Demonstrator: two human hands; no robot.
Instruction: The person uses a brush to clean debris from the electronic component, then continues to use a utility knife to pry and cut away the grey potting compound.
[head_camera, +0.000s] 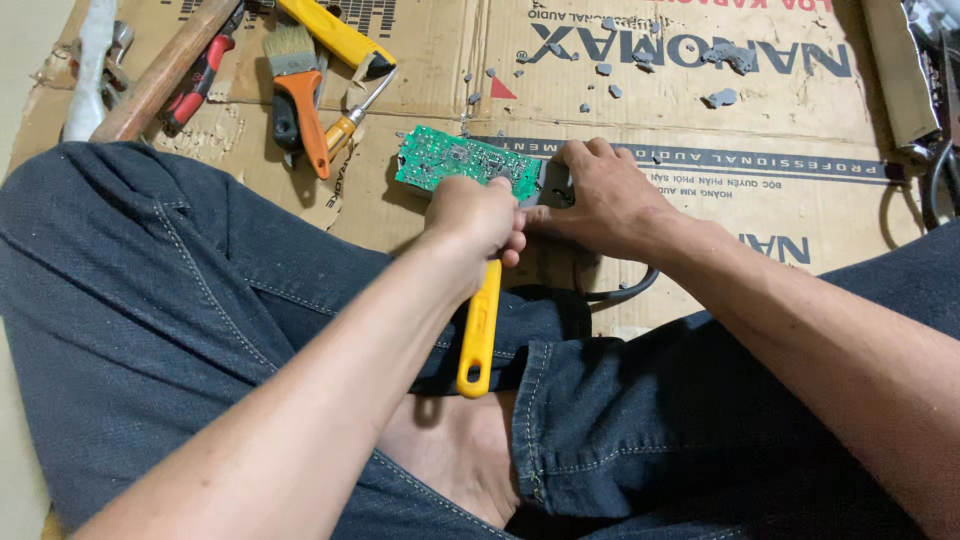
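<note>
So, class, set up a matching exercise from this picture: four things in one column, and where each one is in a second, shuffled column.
Things:
1. green circuit board
2. yellow-handled tool
3. paintbrush
4. grey crumbs

Places:
A. scattered on the cardboard, top right
B. gripped in the left hand
C. lying among the tools, top left
D. steadied at its end by the right hand

Pairs: 1-D, 2-B, 3-C, 4-A

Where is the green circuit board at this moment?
In the head view the green circuit board lies centre on the cardboard sheet, beyond the left hand, right of the orange-handled paintbrush.
</note>
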